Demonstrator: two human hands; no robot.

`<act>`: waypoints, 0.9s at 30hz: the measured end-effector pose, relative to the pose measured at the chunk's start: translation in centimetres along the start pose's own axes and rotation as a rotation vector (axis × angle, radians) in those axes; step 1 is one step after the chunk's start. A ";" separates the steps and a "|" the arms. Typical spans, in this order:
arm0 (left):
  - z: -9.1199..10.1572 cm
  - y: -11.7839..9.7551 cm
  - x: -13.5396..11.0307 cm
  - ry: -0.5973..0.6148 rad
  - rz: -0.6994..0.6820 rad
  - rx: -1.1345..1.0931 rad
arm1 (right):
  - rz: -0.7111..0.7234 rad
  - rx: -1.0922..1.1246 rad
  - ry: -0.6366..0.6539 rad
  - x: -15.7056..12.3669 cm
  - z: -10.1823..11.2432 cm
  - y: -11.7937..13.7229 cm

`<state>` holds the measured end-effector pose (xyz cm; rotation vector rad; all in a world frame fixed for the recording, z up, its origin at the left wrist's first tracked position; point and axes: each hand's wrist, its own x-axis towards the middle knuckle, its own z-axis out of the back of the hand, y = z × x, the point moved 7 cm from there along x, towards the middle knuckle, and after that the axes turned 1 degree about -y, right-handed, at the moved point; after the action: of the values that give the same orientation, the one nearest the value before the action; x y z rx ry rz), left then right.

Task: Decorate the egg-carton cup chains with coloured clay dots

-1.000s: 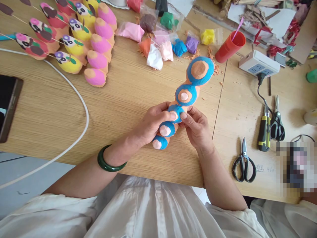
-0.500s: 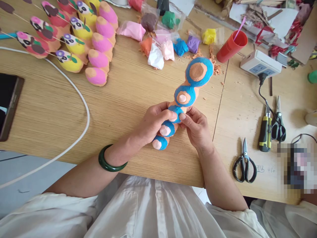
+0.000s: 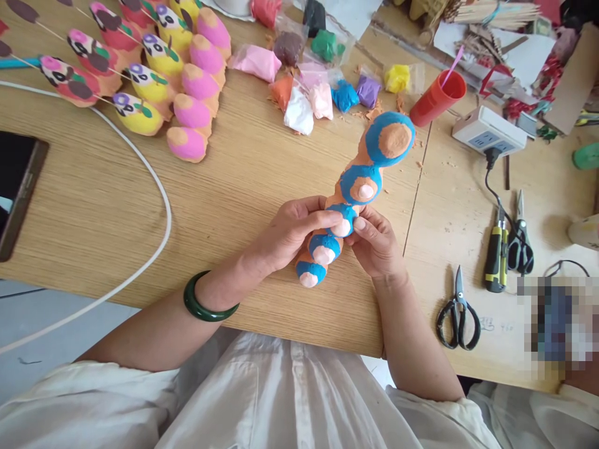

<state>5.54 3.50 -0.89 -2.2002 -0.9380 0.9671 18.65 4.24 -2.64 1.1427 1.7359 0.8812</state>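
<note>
Both hands hold a clay-covered egg-carton strip (image 3: 361, 184), a row of orange bumps with blue bands. Pale pink caps sit on the four nearer bumps, while the far bump shows a bare orange centre. My left hand (image 3: 299, 231) is closed around the strip's left side, its thumb lying across the middle bump. On the other side, my right hand (image 3: 377, 240) pinches that same bump, thumb tip beside its pink cap. Fingers under the strip are hidden. The strip is held slanting above the table (image 3: 224, 218), its far end to the right.
Painted clay figures (image 3: 150, 81) on bumpy strips stand at the upper left. Bags of coloured clay (image 3: 299, 112) lie at the back, near a red cup (image 3: 437, 96) and a power strip (image 3: 489, 131). Scissors (image 3: 458, 312), a utility knife (image 3: 496, 255) and a phone (image 3: 19, 193) lie around.
The strip has turned slightly, and the middle bump's pink cap shows more between my thumbs. The whole view has shifted a little.
</note>
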 end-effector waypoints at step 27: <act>-0.2 0.0 -0.1 0.033 -0.033 -0.050 | 0.016 -0.014 0.013 0.1 0.3 0.0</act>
<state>5.62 3.40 -0.70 -2.2282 -0.9906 0.8980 18.86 4.31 -2.81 1.1455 1.7307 0.9103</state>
